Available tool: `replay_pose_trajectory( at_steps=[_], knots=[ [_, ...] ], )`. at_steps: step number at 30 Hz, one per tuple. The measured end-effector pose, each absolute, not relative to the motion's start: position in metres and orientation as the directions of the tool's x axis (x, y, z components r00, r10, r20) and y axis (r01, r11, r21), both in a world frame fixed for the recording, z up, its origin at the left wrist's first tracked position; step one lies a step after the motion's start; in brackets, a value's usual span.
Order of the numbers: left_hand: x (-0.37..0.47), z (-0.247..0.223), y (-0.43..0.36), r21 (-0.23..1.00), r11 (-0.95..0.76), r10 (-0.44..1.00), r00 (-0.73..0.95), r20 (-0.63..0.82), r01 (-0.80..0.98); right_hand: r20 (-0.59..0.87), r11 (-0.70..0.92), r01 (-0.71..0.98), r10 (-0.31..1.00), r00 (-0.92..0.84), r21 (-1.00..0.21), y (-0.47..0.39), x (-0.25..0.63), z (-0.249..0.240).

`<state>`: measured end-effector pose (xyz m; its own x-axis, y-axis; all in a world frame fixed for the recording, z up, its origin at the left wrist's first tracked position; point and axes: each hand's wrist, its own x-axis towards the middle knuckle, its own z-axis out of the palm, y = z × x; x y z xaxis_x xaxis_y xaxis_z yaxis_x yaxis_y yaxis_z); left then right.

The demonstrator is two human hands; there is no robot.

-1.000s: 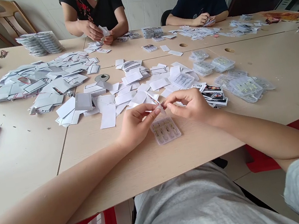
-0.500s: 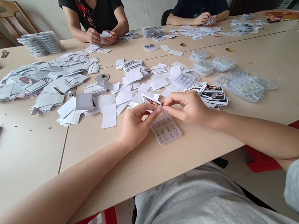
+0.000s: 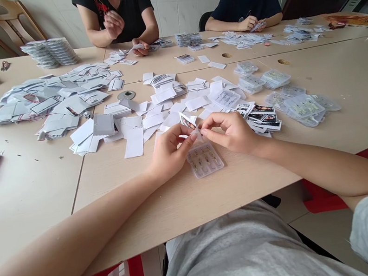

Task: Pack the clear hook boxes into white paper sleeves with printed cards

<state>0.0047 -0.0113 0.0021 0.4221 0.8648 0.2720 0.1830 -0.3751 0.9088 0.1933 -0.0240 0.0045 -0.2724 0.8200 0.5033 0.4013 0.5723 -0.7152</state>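
My left hand (image 3: 169, 152) is closed, with thumb and forefinger pinching a small printed card (image 3: 187, 121) that has a dark picture on white. At the card's right edge, the fingertips of my right hand (image 3: 231, 133) are pinched together. A pale, thin part shows between the two hands; whether it belongs to the card I cannot tell. Just below them, on the table, a clear plastic box (image 3: 205, 160) lies flat with several small gold-coloured metal pieces, like fish hooks, in its slots. Its top edge is partly covered by my fingers.
Loose white cards (image 3: 134, 141) spread beyond my hands, with a big heap of cards (image 3: 46, 97) to the left. Printed cards (image 3: 263, 117) and clear boxes (image 3: 302, 106) lie to the right. Two people sit across the table (image 3: 107, 184); stacked packs (image 3: 50, 53) stand far left.
The printed card has shifted slightly right and tilts more upright, and a pale part shows more below it. Across the table, one person's hands have parted, one rising.
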Motion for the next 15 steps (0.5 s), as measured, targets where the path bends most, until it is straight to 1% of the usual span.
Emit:
replay_pose_trajectory(
  at_steps=[8, 15],
  knots=[
    [0.0021, -0.0058, -0.0067, 0.921, -0.363, 0.847, 0.461, 0.265, 0.138, 0.397, 0.446, 0.234, 0.889, -0.228, -0.864, -0.0185, 0.1916, -0.0024],
    [0.0034, -0.0011, -0.009, 0.941, -0.316, 0.857, 0.463, 0.228, 0.123, 0.333, 0.362, 0.18, 0.927, -0.171, -0.915, -0.0155, 0.1898, -0.0022]
  ],
)
